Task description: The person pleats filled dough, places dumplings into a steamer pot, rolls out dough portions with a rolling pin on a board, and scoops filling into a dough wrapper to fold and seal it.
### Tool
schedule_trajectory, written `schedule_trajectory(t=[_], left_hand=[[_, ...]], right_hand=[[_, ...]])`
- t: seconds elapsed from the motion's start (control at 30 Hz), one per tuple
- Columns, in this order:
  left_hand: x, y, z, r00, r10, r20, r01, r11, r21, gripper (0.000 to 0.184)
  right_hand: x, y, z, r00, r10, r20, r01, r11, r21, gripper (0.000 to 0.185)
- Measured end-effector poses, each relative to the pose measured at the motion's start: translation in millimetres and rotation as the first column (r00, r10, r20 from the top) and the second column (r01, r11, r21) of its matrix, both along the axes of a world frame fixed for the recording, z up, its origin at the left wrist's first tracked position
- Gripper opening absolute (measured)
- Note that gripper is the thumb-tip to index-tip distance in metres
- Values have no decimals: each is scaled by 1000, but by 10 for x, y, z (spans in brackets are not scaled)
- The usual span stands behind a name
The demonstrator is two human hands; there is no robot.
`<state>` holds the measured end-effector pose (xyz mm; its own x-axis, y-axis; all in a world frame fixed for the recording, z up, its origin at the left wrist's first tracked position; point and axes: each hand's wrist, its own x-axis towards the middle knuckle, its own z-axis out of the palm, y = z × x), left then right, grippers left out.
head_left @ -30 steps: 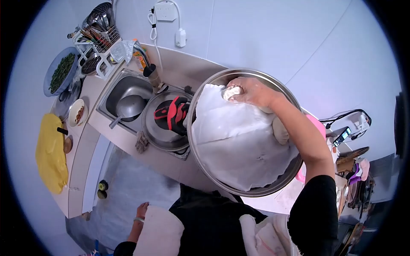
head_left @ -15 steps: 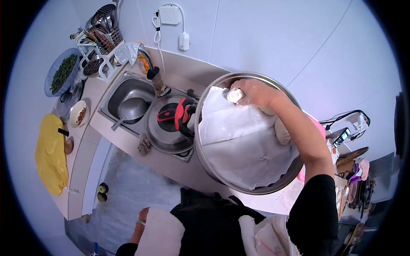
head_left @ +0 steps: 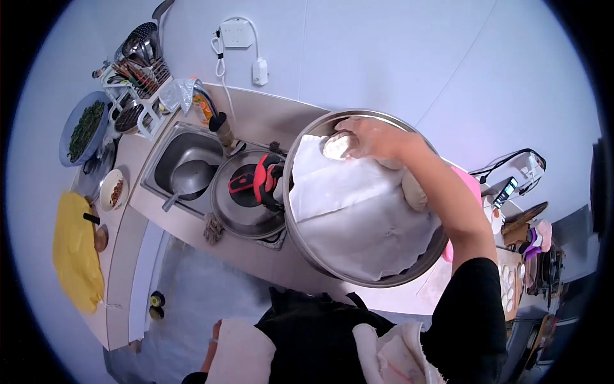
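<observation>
My right hand (head_left: pixel 371 137) reaches into a large round steamer (head_left: pixel 291 221) at the counter's back edge. Its fingers curve round the far side of a pale dough bun (head_left: pixel 338 146), somewhat blurred. The bun is over a white steamer cloth (head_left: pixel 358 214) lining the steamer. Two more buns lie along the cloth's right side, one under my wrist and another dough bun (head_left: pixel 414 192) beside my forearm. Low at the left, my left hand (head_left: pixel 216 329) hangs by my side, mostly hidden behind a pale sleeve cover, its fingers out of sight.
Left of the steamer is a lidded pan (head_left: pixel 246 211) with a red-and-black handle on the lid. Beyond it, a sink (head_left: pixel 173 153) holds a metal ladle-like vessel. A yellow bag (head_left: pixel 77 256) and a bowl (head_left: pixel 105 198) sit on the left counter. A board (head_left: pixel 510 294) with dough pieces is at right.
The dough bun has shifted slightly left and shows more of its face, with my right fingers now along its far edge. My left hand has drawn further behind the sleeve cover. The view has turned slightly.
</observation>
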<state>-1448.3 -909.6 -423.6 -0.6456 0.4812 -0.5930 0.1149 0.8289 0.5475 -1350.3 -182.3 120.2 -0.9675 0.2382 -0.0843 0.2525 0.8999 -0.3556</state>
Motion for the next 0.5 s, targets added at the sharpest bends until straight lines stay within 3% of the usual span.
schedule_trajectory(t=[0.07,0.13,0.2,0.27,0.3,0.43,0.5], left_hand=[[-20,40,-5,998,-56,-12,56,998,-20,29],[-29,54,-2,993,-116,-19,115,993,-42,28],[-62,93,-5,984,-176,-29,174,982,-68,28],[-111,137,-2,971,-236,-39,232,968,-97,27],[-143,161,2,963,-265,-42,259,960,-106,26],[-321,330,-12,912,-405,-61,390,905,-171,25],[-410,418,-13,877,-476,-71,455,868,-198,24]], right_hand=[[211,6,210,996,17,-92,-13,999,37,54],[458,-93,579,988,-116,-105,96,979,-180,51],[774,-221,861,942,-293,-162,252,939,-232,45],[1207,-254,923,870,-371,-325,281,914,-291,40],[1444,-338,924,792,-500,-350,333,835,-439,38],[2564,-704,518,530,-665,-527,348,737,-579,36],[3017,-1141,212,366,-797,-480,352,596,-721,37]])
